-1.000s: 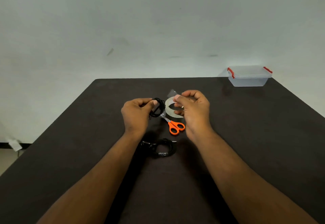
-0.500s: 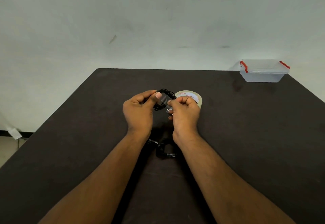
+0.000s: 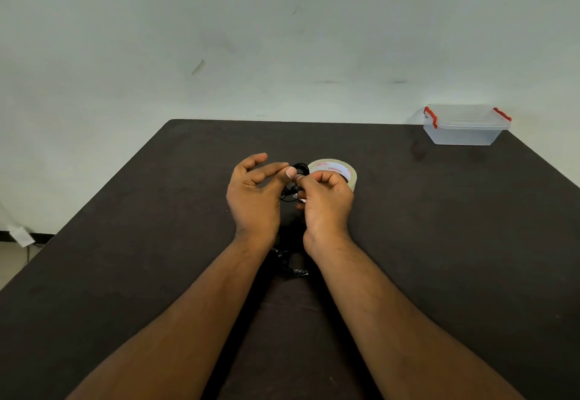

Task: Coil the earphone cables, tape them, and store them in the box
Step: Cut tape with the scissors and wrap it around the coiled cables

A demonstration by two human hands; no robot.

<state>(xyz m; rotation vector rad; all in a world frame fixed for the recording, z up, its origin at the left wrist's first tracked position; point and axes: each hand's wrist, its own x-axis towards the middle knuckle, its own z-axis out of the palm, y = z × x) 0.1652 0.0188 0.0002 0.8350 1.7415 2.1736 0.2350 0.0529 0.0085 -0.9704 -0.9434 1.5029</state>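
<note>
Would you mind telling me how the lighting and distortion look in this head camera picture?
Head view: soft, even light and faint shadows; the dark table swallows the black earphone coil between the hands; wide-angle stretch enlarges the forearms; the clear box stays sharp.

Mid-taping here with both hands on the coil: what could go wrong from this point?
The left hand has most fingers lifted, so the black earphone coil may spring loose before the right hand finishes pinching it. The finished coil lying between the wrists could get dragged. The box sits far off, lid on, needing opening.
</note>
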